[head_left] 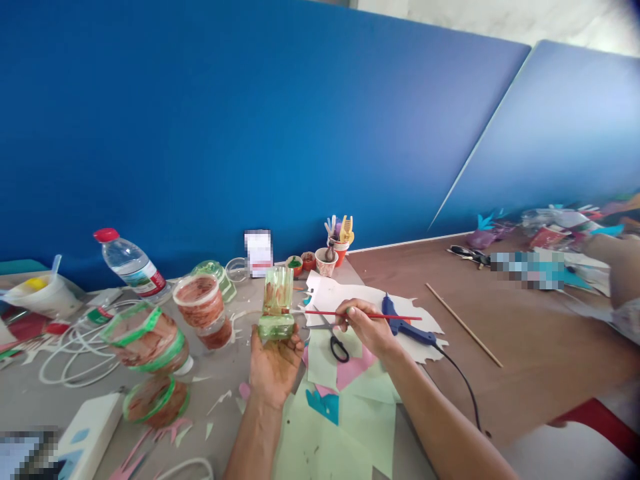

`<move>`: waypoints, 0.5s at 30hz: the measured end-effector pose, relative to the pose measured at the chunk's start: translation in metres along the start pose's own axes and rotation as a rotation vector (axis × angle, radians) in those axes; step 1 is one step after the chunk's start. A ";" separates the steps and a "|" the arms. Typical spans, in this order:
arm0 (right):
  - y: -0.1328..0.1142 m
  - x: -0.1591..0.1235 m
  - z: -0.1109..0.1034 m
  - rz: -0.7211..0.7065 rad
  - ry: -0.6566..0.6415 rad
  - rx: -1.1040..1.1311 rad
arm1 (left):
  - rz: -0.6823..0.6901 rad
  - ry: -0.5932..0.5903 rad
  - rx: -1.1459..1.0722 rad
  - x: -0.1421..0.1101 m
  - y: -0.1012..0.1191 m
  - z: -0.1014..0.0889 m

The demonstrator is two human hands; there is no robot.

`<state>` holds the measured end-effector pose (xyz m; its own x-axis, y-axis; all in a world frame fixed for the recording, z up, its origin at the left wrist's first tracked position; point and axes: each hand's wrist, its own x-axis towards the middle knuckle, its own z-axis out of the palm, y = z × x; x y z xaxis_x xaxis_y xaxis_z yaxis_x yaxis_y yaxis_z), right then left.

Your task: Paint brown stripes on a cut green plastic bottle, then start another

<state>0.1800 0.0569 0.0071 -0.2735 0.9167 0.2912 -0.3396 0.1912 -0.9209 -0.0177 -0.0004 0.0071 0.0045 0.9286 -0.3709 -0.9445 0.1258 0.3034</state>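
My left hand (275,370) is palm up, its fingers closed round the base of a clear, green-tinted plastic container (277,327). Reddish-brown paint streaks mark the container's ribbed side. My right hand (367,323) pinches a thin paintbrush (383,317) with a red handle. The brush points left, and its tip is at the container's side. Below the brush lie black-handled scissors (339,349) on paper scraps. A blue hot glue gun (407,327) rests on white paper (330,293) just beyond my right hand.
Brown-painted plastic tubs (199,303) with green-edged ones (150,340) stand at left. Behind them is a red-capped water bottle (134,267) near a white cable (65,360). Small cups (326,262) sit by the blue partition (275,133). A wooden stick (463,325) and another person's arm (623,267) are right.
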 end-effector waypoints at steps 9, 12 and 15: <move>-0.003 0.003 -0.007 0.003 0.038 -0.012 | 0.003 -0.016 -0.031 -0.003 0.003 0.003; -0.003 0.000 -0.002 -0.007 0.018 0.046 | -0.001 -0.021 -0.002 -0.003 0.001 0.002; 0.001 0.000 -0.001 0.012 -0.002 0.015 | -0.004 -0.029 0.018 -0.002 0.000 0.002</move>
<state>0.1807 0.0575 0.0057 -0.2789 0.9184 0.2806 -0.3496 0.1751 -0.9204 -0.0166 -0.0019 0.0098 0.0176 0.9378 -0.3468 -0.9384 0.1353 0.3180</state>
